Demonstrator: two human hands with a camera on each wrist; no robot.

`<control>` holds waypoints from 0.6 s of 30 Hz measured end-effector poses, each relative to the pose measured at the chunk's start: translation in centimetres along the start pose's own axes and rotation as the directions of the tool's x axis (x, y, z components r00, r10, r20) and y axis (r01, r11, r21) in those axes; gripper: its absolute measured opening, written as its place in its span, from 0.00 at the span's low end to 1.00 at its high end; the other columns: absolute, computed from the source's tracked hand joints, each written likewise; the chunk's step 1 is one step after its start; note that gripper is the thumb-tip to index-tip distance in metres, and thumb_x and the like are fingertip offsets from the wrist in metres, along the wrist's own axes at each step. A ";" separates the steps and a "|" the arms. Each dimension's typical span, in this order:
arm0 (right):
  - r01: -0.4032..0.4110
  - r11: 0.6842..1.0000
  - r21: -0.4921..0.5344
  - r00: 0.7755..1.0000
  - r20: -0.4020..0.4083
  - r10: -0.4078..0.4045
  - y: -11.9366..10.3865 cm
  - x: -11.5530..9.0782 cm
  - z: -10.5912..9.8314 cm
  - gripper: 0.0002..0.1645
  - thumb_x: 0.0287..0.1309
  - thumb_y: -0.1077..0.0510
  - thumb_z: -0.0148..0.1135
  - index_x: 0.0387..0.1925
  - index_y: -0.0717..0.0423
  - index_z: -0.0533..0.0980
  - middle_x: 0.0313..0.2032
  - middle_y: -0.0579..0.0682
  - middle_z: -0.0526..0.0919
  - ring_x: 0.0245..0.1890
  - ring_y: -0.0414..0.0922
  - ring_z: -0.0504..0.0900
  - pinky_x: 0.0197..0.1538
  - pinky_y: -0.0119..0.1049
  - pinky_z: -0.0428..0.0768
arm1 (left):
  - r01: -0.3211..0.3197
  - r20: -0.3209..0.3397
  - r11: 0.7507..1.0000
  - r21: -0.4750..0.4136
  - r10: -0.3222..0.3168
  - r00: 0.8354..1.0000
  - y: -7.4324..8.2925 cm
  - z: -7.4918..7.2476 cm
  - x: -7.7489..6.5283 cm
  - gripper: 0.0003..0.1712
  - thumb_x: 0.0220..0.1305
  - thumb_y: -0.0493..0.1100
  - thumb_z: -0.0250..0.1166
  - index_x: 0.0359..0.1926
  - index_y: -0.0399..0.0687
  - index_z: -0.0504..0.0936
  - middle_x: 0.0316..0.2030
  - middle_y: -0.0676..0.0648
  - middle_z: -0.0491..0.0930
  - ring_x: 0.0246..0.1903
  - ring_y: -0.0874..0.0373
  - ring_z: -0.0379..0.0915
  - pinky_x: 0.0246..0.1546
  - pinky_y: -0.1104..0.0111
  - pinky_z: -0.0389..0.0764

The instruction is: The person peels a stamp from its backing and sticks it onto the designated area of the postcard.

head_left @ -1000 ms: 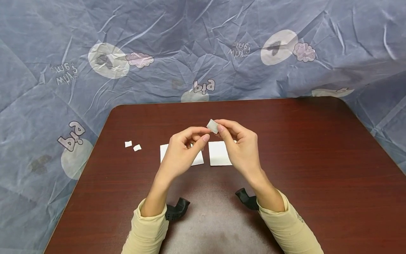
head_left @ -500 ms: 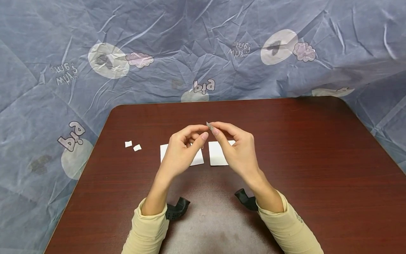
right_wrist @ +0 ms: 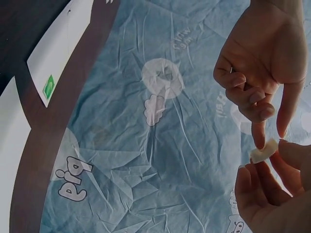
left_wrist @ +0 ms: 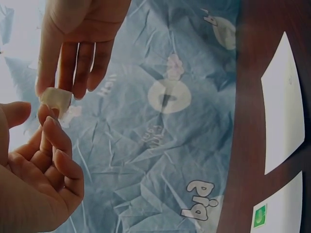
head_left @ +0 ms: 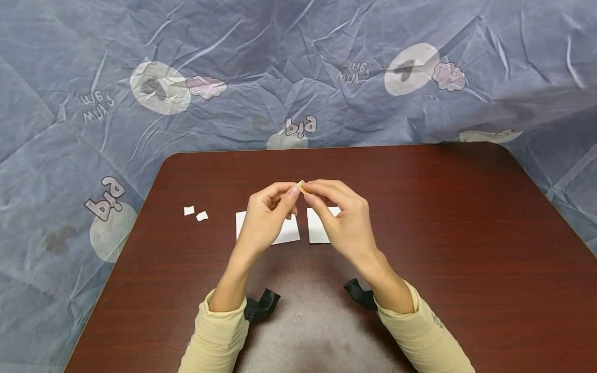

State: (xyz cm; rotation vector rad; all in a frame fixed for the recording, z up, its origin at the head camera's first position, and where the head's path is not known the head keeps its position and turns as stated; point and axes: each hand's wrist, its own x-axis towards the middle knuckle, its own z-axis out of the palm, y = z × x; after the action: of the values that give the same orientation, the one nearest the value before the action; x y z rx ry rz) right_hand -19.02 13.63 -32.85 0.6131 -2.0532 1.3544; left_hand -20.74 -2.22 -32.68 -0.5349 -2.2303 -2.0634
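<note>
My right hand [head_left: 347, 220] pinches a small, thin, pale square piece [head_left: 301, 186] between thumb and fingertips, above the table. The piece looks slightly bent and yellowish in the head view, and its kind is unclear. My left hand [head_left: 266, 217] meets it from the other side. In the left wrist view the left index fingertip [left_wrist: 44, 111] touches the piece, and the left thumb [left_wrist: 17, 114] stands a little apart from that finger. The other left fingers curl in. Whether the left hand grips the piece is partly hidden.
Beneath the hands lie a left white card [head_left: 284, 233] and a right white card [head_left: 318, 228]. A green mark [left_wrist: 260, 216] shows on one card. Two small white squares [head_left: 188, 211] lie on the dark red table [head_left: 466, 233] to the left. A blue patterned sheet [head_left: 298, 77] hangs behind.
The piece has turned from showing its greyish flat face, through edge-on, to a narrow yellowish side. The right hand has shifted slightly left, and the left thumb has come close to the piece.
</note>
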 end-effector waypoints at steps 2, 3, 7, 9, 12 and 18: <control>0.011 1.000 -0.001 1.000 0.000 -0.011 0.0 0.0 0.1 0.11 0.55 0.67 0.66 0.42 0.62 0.83 0.41 0.49 0.84 0.39 0.41 0.81 0.41 0.30 0.79 | 0.006 -0.011 1.000 -0.007 -0.006 1.000 0.0 0.0 0.0 0.10 0.67 0.38 0.59 0.42 0.34 0.82 0.21 0.45 0.76 0.22 0.58 0.71 0.28 0.70 0.74; 0.017 1.000 -0.003 1.000 -0.002 -0.017 0.1 0.0 0.2 0.11 0.54 0.67 0.67 0.41 0.62 0.83 0.40 0.49 0.84 0.39 0.42 0.81 0.41 0.30 0.79 | 0.007 -0.015 1.000 -0.012 -0.007 1.000 0.0 0.0 0.1 0.10 0.67 0.37 0.59 0.42 0.33 0.82 0.21 0.47 0.76 0.22 0.59 0.71 0.27 0.70 0.74; 0.038 0.999 -0.034 0.999 -0.015 -0.039 0.2 0.0 0.4 0.12 0.52 0.68 0.69 0.40 0.62 0.83 0.39 0.49 0.84 0.39 0.43 0.80 0.42 0.32 0.78 | 0.008 -0.018 1.000 -0.023 -0.008 1.000 0.0 -0.1 0.1 0.09 0.65 0.34 0.60 0.41 0.31 0.82 0.21 0.49 0.77 0.21 0.60 0.70 0.26 0.71 0.73; 0.050 0.997 -0.058 0.999 -0.020 -0.051 0.3 0.0 0.4 0.12 0.51 0.67 0.70 0.40 0.62 0.83 0.39 0.49 0.84 0.40 0.43 0.80 0.42 0.34 0.78 | 0.006 -0.018 1.000 -0.024 -0.006 1.000 0.0 -0.2 0.0 0.09 0.65 0.34 0.59 0.41 0.31 0.82 0.21 0.49 0.77 0.21 0.60 0.70 0.26 0.71 0.72; 0.062 0.994 -0.091 0.998 -0.023 -0.064 0.4 -0.1 0.4 0.13 0.50 0.67 0.71 0.41 0.61 0.83 0.39 0.49 0.84 0.41 0.43 0.79 0.43 0.35 0.76 | 0.003 -0.016 1.000 -0.022 -0.004 1.000 -0.1 -0.2 0.0 0.09 0.65 0.33 0.59 0.40 0.31 0.82 0.21 0.47 0.76 0.22 0.56 0.70 0.25 0.71 0.72; 0.080 0.983 -0.165 0.997 0.007 -0.080 0.5 0.0 0.3 0.17 0.49 0.67 0.72 0.44 0.61 0.82 0.41 0.51 0.83 0.42 0.45 0.77 0.44 0.36 0.73 | 0.007 -0.015 1.000 -0.005 -0.007 1.000 -0.3 -0.3 0.1 0.09 0.66 0.33 0.58 0.40 0.31 0.82 0.20 0.40 0.75 0.22 0.54 0.70 0.26 0.70 0.73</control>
State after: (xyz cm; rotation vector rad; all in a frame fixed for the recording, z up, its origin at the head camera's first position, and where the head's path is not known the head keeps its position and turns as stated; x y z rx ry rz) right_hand -19.41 13.57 -33.29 0.6156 -2.0930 1.1254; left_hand -20.93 -2.50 -32.88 -0.5104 -2.2222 -2.0702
